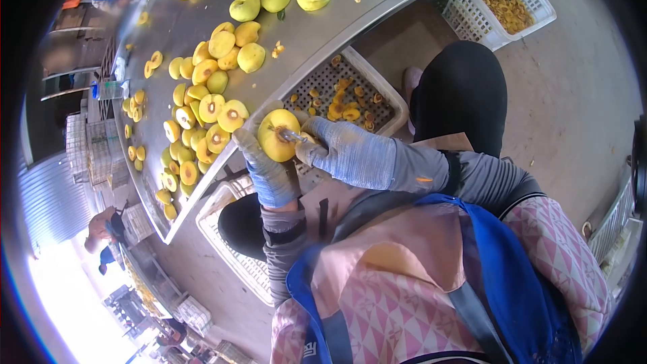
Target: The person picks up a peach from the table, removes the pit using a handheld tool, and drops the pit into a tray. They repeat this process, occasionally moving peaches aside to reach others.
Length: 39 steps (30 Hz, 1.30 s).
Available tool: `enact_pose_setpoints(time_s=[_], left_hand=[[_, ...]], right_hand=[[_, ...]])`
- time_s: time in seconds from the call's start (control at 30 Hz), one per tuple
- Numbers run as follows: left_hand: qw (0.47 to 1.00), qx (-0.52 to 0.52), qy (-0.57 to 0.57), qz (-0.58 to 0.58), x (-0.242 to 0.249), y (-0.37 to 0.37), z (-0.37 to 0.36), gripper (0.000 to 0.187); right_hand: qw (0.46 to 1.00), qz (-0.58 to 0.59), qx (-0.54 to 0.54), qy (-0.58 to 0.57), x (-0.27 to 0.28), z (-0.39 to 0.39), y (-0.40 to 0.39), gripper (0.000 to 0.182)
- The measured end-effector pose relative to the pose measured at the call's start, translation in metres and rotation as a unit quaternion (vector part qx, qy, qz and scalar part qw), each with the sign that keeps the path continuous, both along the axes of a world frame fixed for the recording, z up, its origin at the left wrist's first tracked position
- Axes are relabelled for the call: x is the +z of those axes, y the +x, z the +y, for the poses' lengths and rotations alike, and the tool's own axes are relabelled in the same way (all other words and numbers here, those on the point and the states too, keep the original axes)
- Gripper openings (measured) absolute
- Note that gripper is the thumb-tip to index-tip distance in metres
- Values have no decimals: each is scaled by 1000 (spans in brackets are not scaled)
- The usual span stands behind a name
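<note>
1. Peach half [276,133]: yellow, round, cut face up toward the camera, w/ a darker pit hollow near the middle. Held just off the metal table's edge, above the white crates.
2. Pitting tool [294,137]: small, shiny metal, tip set in the fruit's center, lying roughly level, pointing left. Handle end hidden in the glove.
3. Fruit skin looks smooth, pale yellow-green at the rim; flesh brighter yellow.

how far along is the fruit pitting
Done: a pile of halved fruit lies on the steel table, with pits in the near crate. In hand: the left hand holds a half while the right hand works a metal tool into it. Left: three whole fruits.
</note>
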<state>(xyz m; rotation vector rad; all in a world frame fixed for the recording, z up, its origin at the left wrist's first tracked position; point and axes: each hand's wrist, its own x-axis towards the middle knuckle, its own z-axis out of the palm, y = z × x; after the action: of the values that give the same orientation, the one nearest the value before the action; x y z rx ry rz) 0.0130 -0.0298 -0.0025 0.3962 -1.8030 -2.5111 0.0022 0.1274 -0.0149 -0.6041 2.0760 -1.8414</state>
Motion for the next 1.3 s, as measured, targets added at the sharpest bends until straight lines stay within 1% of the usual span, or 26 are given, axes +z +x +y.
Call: enact_pose_setpoints(time_s=[0.03,0.07,0.13,0.17,0.23,0.27,0.33,0.37,0.43,0.5,0.63,0.67,0.73,0.77,0.83,0.87,0.93,0.97,1.0,1.03,1.07,1.1,1.13,1.2,1.27,1.3], left_hand=[[999,-20,-27,33,-2,-2,0,75],[999,-18,-24,31,-2,-1,3,75],[997,29,-14,71,-1,-1,11,72],[997,31,-14,70,-1,0,7,72],[999,2,35,33,-1,3,0,69],[999,4,38,30,0,5,3,69],[991,53,83,-91,7,6,13,68],[995,-18,78,-64,9,10,13,66],[997,-35,49,-55,13,14,17,66],[997,-76,11,-16,10,20,12,64],[998,-66,-16,1,3,17,10,64],[996,-88,-11,12,5,15,11,63],[994,-107,-5,22,5,15,12,63],[995,-98,-16,14,4,15,11,63],[996,-89,-27,5,1,14,9,63],[995,-95,-35,-16,-3,14,4,63],[993,-102,-44,-37,-6,15,5,63],[995,-64,-58,-42,-8,13,10,67],[996,-25,-72,-46,-10,12,13,71],[996,-25,-72,-46,-13,10,8,71],[998,-40,-14,-48,-18,6,-2,68],[996,-55,43,-51,-21,4,-9,65],[996,-54,41,-51,-21,1,-10,65],[997,20,64,-25,-22,-2,-8,61],[998,24,62,-7,-23,2,-4,61],[998,46,49,11,-23,2,0,60]], right_hand=[[1000,-17,13,-10,0,-2,1,42],[1000,-19,15,-7,1,-1,2,42],[998,-23,35,38,10,3,0,41],[998,-25,37,38,13,4,-1,41],[997,34,-25,67,13,6,-5,41],[997,31,-23,69,11,5,-7,41],[988,140,-70,8,6,1,-13,40],[988,137,-73,11,7,4,-14,40],[987,147,-47,39,11,8,-16,39],[990,129,-45,30,4,6,-16,38],[994,86,-50,35,-1,1,-13,35],[994,86,-50,35,-4,1,-14,35],[984,166,-63,0,-11,-1,-15,37],[984,165,-63,0,-10,-1,-15,37],[994,85,-67,-16,-5,2,-14,33],[994,83,-68,-15,-4,3,-14,33],[998,48,-29,26,-2,6,-14,32],[998,49,-31,27,0,7,-13,32],[997,58,11,53,3,8,-9,31],[993,66,53,78,6,8,-4,30],[993,68,54,77,10,10,1,30],[985,75,125,91,13,13,8,31],[972,82,195,104,14,14,11,33],[979,70,173,76,2,9,9,36],[987,71,52,136,8,12,3,39],[984,111,3,137,5,9,5,37]])
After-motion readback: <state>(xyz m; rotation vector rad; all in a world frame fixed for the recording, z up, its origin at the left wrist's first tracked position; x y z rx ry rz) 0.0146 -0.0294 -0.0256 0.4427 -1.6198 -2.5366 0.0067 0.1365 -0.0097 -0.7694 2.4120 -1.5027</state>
